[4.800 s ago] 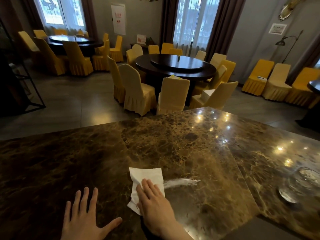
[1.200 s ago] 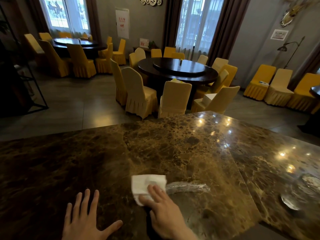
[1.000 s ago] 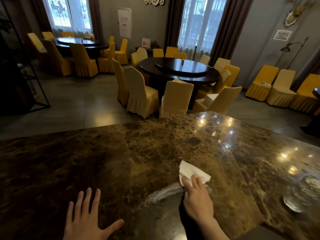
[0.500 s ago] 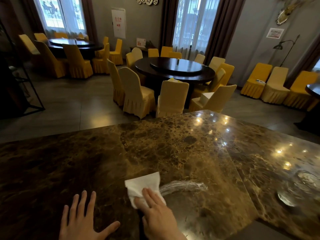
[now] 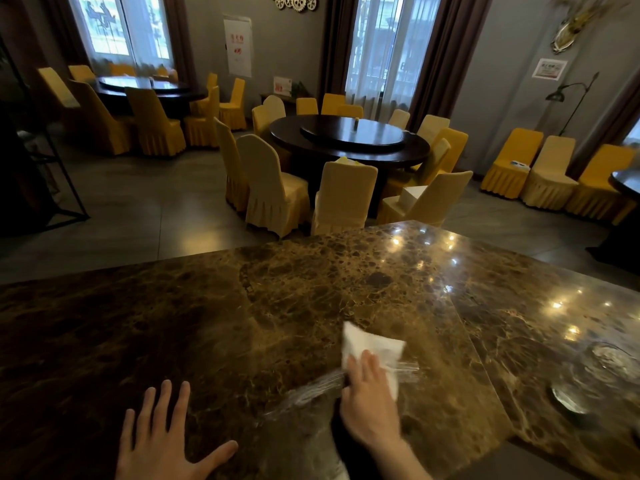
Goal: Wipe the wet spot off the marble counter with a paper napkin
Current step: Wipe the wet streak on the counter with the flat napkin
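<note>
Our right hand [image 5: 369, 400] presses the napkin [image 5: 372, 346] with straight fingers onto the wet streak [image 5: 304, 393]. Our left hand [image 5: 166, 441] lies spread on the bench [image 5: 138, 323], likely to brace us.

Left hand [image 5: 162, 441], right hand [image 5: 369, 403]: bare skin, slender fingers [image 5: 164, 400].

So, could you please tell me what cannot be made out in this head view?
Head view only:
Near part of the napkin: covered by the right hand.
Any wet under napkin and hand: hidden; only the wet streak beside them shows.
Clear glass item at the right: dim, blurred, unidentifiable.
Left hand: wrist cut off by the bottom edge.
Wall notice: print too small.
</note>
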Motion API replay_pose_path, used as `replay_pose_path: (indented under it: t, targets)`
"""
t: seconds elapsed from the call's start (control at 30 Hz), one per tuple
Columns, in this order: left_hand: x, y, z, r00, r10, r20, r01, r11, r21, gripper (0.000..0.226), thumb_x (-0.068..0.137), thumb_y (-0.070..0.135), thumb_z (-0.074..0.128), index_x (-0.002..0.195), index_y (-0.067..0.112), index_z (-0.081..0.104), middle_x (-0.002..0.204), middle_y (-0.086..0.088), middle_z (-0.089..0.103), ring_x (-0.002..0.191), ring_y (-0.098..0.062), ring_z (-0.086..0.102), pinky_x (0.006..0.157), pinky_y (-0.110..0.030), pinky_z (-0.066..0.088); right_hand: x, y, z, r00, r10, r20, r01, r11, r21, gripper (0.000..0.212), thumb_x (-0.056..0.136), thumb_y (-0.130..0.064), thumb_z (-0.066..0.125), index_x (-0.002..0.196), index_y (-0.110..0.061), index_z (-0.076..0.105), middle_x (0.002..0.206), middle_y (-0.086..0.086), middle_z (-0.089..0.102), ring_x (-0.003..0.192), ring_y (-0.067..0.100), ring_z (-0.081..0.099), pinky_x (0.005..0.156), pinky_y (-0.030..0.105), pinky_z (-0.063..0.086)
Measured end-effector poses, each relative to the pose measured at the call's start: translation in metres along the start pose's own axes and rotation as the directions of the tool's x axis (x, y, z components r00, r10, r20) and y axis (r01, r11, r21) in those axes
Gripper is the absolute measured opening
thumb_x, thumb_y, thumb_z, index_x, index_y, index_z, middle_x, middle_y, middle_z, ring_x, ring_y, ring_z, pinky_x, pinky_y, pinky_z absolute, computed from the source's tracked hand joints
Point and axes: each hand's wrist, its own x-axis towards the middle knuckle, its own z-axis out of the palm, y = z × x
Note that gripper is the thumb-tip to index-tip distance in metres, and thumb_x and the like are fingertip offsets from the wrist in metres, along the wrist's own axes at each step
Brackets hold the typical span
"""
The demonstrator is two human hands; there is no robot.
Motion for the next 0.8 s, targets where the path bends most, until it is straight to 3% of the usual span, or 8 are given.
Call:
replay_pose_path:
  t: [0.07,0.17,0.27,0.33,0.43,0.57,0.7,0.8]
  targets:
    - [-0.001,0.002,-0.001,1.000,-0.001,0.003,0.001,0.999,0.033,0.147,0.021,0.110,-0.017,0.141,0.028,-0.037,0.155,0.000,-0.036,0.153,-0.024,-0.023,0.125,-0.050,-0.012,-0.015,-0.034,0.015,0.987,-0.147,0.069,0.148,0.989,-0.012,0.063,0.093,-0.029,0.037,0.155,-0.021,0.026,0.163,0.006,0.010,0.150,0.024,0.005,0.117,0.035,-0.006]
    - [-0.003,0.000,0.001,1.000,0.025,-0.015,-0.025,1.000,-0.002,0.146,0.034,0.113,-0.003,0.151,0.028,-0.024,0.159,0.000,-0.026,0.156,-0.026,-0.010,0.125,-0.051,-0.006,-0.040,-0.072,0.032,0.908,-0.365,0.205,0.386,0.920,-0.071,0.064,0.074,-0.042,0.043,0.135,-0.029,0.058,0.145,0.001,0.052,0.132,0.022,0.049,0.109,0.034,0.026]
    - [-0.002,0.000,-0.002,0.999,0.035,-0.008,-0.036,0.999,-0.008,0.150,0.034,0.114,-0.001,0.155,0.026,-0.013,0.160,-0.002,-0.017,0.156,-0.028,0.001,0.125,-0.052,0.000,-0.034,-0.065,0.017,0.867,-0.439,0.235,0.467,0.881,-0.078,0.065,0.082,-0.039,0.032,0.146,-0.031,0.042,0.159,-0.003,0.030,0.146,0.017,0.024,0.115,0.035,0.006]
    - [-0.004,0.001,-0.003,1.000,0.000,0.027,0.000,1.000,-0.026,0.149,0.024,0.113,-0.009,0.144,0.028,-0.032,0.156,0.000,-0.033,0.154,-0.024,-0.019,0.125,-0.050,-0.010,-0.022,-0.038,0.010,0.912,-0.360,0.196,0.380,0.922,-0.076,0.069,0.084,-0.038,0.022,0.153,-0.031,0.028,0.164,-0.001,0.014,0.150,0.017,0.008,0.116,0.030,-0.006]
    - [-0.001,-0.001,-0.003,0.997,0.013,0.081,-0.015,1.000,0.021,0.147,0.025,0.112,-0.011,0.141,0.026,-0.039,0.155,0.001,-0.039,0.151,-0.024,-0.027,0.125,-0.051,-0.013,-0.001,0.006,-0.013,0.993,-0.119,0.003,0.118,0.989,-0.084,0.056,0.095,-0.029,0.031,0.150,-0.032,0.031,0.163,0.002,0.020,0.148,0.020,0.014,0.118,0.034,0.015]
    - [-0.002,-0.002,-0.002,0.997,0.029,0.071,-0.029,1.000,0.006,0.148,0.026,0.112,-0.011,0.142,0.024,-0.039,0.154,-0.001,-0.041,0.150,-0.024,-0.029,0.125,-0.051,-0.014,0.008,0.027,-0.021,0.997,0.042,-0.065,-0.049,0.993,-0.107,0.052,0.100,-0.018,0.030,0.152,-0.025,0.029,0.163,0.006,0.016,0.149,0.023,0.010,0.119,0.037,0.015]
    - [-0.001,-0.004,0.002,0.998,0.036,0.041,-0.037,0.999,0.004,0.148,0.027,0.112,-0.011,0.141,0.023,-0.039,0.153,-0.001,-0.041,0.150,-0.024,-0.030,0.125,-0.052,-0.014,-0.004,-0.018,0.002,0.998,-0.059,0.013,0.061,0.990,-0.131,0.058,0.094,-0.012,0.041,0.151,-0.017,0.034,0.161,0.007,0.023,0.148,0.023,0.017,0.118,0.036,0.013]
    - [-0.001,-0.006,0.005,0.999,0.038,0.013,-0.039,0.999,0.001,0.144,0.036,0.114,-0.002,0.144,0.025,-0.035,0.154,-0.001,-0.039,0.150,-0.023,-0.027,0.126,-0.051,-0.013,-0.024,-0.052,0.028,0.959,-0.265,0.101,0.274,0.957,-0.090,0.057,0.075,-0.017,0.052,0.131,-0.018,0.062,0.140,0.003,0.056,0.129,0.023,0.053,0.105,0.039,0.040]
